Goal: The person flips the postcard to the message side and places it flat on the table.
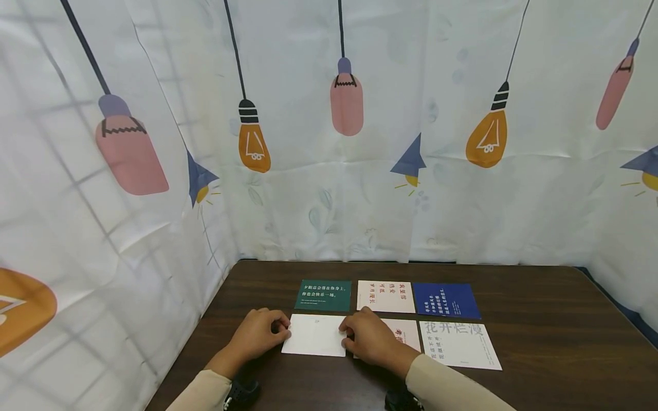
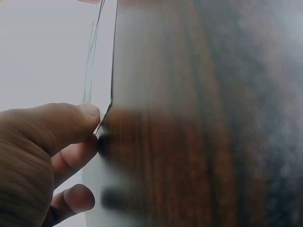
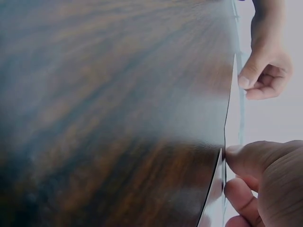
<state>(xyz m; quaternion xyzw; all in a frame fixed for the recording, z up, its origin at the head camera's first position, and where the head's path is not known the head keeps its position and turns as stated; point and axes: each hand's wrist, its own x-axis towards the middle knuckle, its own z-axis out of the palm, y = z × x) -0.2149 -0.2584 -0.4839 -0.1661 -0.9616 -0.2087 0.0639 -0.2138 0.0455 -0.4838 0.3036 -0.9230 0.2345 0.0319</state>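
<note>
A white postcard (image 1: 315, 337) with faint small print near its top lies at the front left of a group of cards. At its left edge, my left hand (image 1: 261, 335) pinches a corner between thumb and forefinger. My right hand (image 1: 374, 338) grips the right edge and covers part of the pinkish card (image 1: 404, 332) beside it. In the left wrist view, the left thumb (image 2: 78, 118) presses on the card's corner with a fingertip under it. From the right wrist view, the right thumb (image 3: 246, 158) lies on the opposite edge, the left hand beyond.
Behind lie a green card (image 1: 324, 295), a cream card with red writing (image 1: 385, 297) and a blue card (image 1: 446, 301). A white card with grey writing (image 1: 459, 345) sits at front right. Patterned curtains (image 1: 308, 217) hang behind and left of the dark wooden table (image 1: 555, 325).
</note>
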